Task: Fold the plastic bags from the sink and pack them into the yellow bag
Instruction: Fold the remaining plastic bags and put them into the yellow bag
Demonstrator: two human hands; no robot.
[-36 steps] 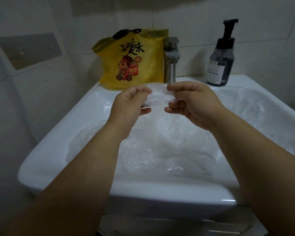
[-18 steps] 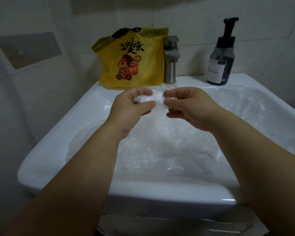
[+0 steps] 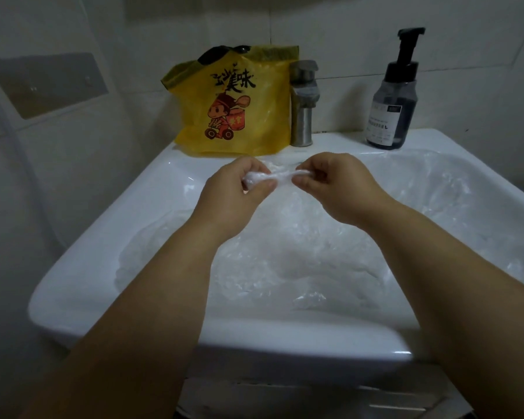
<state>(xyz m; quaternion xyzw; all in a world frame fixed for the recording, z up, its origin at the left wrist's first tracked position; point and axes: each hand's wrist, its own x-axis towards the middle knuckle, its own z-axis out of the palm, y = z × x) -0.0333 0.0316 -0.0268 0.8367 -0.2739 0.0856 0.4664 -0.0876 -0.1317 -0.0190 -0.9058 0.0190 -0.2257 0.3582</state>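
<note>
Head view: left hand (image 3: pixel 233 193) and right hand (image 3: pixel 338 189) pinch opposite ends of one plastic bag (image 3: pixel 276 176).

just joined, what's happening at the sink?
A person is folding a clear plastic bag over the sink. The left hand and the right hand each pinch one end of it, bunched into a narrow strip between them. More clear plastic bags lie heaped in the basin. The yellow bag stands on the back ledge beside the faucet, with a pump bottle off to the right. The held bag is not packed yet.
</note>
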